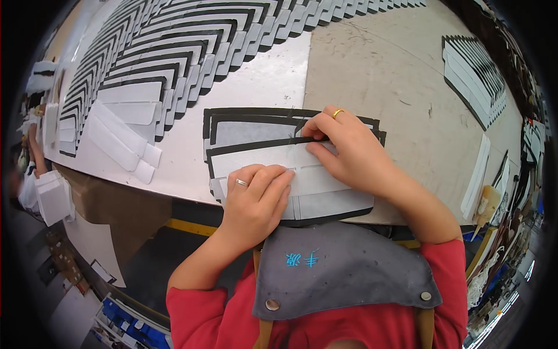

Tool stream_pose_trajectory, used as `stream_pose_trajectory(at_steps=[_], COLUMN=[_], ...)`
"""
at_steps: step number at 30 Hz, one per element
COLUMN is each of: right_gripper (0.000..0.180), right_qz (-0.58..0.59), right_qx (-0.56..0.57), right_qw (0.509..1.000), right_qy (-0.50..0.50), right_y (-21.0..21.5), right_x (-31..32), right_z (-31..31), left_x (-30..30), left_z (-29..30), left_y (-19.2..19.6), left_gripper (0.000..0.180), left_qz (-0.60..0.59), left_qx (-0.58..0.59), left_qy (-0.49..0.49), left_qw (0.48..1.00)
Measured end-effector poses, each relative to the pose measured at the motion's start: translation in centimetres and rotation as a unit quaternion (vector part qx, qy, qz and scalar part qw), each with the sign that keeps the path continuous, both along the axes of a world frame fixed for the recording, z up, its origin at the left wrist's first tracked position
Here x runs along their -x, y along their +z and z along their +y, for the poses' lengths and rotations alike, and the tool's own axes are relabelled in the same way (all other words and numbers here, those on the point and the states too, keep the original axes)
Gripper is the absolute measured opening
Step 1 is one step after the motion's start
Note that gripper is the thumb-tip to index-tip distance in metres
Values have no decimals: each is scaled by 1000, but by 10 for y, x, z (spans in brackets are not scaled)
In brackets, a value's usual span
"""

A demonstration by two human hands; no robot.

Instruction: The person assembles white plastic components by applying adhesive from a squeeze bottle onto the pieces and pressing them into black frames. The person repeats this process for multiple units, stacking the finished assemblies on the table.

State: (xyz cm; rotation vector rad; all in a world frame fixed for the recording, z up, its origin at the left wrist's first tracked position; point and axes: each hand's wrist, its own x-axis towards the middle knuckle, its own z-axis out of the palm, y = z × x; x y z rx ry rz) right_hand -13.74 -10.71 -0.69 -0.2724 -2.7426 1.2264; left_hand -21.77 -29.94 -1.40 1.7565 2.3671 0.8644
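Observation:
A white panel with a black edge (pixel 340 177) lies on top of a small stack of similar pieces at the table's near edge. Grey-and-black panels (pixel 247 132) show behind it, their lower parts hidden. My right hand (pixel 354 148), with a ring on one finger, pinches the top panel's black far edge between thumb and bent fingers. A few thin dark threads stick up beside those fingertips. My left hand (pixel 254 200), also ringed, presses on the panel's left half with its fingers bent and close together. Its thumb is hidden, as is anything under the fingertips.
Long overlapping rows of black-edged white panels (pixel 168 70) cover the far left, with loose white pieces (pixel 116 139) nearer. Another fanned stack (pixel 474 75) sits far right. A bottle with a nozzle (pixel 487 203) and a long white strip (pixel 476 174) lie along the right edge.

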Motion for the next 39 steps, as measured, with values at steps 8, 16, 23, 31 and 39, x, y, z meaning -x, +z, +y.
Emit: stream_pose_trajectory(at_steps=[8,16,23,31,39], right_gripper=[8,30,36,44,46], right_qz=[80,126,123,42,15], right_qx=[-55,-120,-185,-211,-175], right_qw=[995,981,967,962,970], right_qy=[21,84,126,168,168], right_y=[-7,-14,-12,-2,-3], right_x=[-2,-16,-18,-18,-23], right_z=[-4,-6,-22,-32,-30], left_x=[0,0,2,-2,2], left_z=[-5,-7,-3,-17,-40], left_y=[-8,-12,-16,-11,-13], left_gripper=[22,17,16,37,42], left_qz=[30,32,-8,-15,64], left_qx=[-14,-24,-51,21,102], left_qy=[5,14,5,54,74], left_qw=[999,999,999,998,990])
